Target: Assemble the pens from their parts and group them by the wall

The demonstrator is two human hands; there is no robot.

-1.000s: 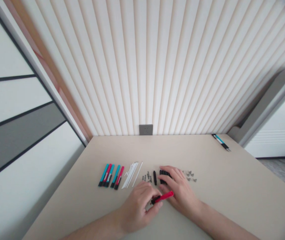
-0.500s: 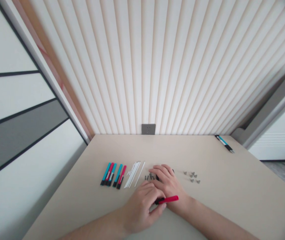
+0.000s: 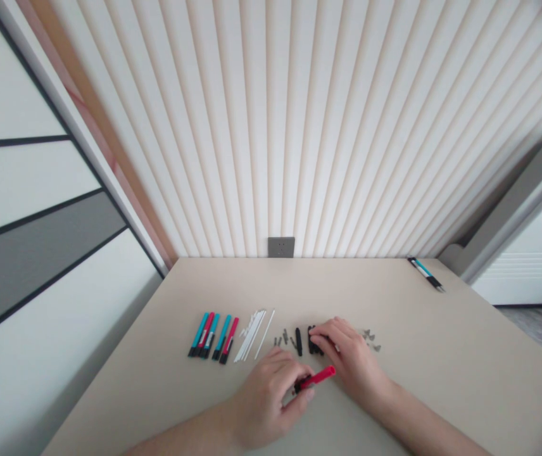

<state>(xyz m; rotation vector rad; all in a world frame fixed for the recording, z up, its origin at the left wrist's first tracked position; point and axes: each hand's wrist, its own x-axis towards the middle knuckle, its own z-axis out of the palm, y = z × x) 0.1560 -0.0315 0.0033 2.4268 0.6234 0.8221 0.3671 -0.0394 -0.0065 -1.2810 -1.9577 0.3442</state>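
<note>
A red pen barrel (image 3: 321, 376), black at its lower end, slants above the desk (image 3: 385, 301); black tubular grips (image 3: 311, 342) lie bunched, nearer the back edge.

Your left hand (image 3: 273, 396) pinches red tube (image 3: 321, 376), nearer you than lone black tube (image 3: 298, 342). Your right fingers (image 3: 330, 330) touch row of black tubes (image 3: 312, 340), just right of lone black tube. Left of it: grey bits (image 3: 285, 337), then white sticks (image 3: 251, 337), then five blue or pink tubes (image 3: 222, 332). Behind it: wall socket (image 3: 281, 247).
</note>
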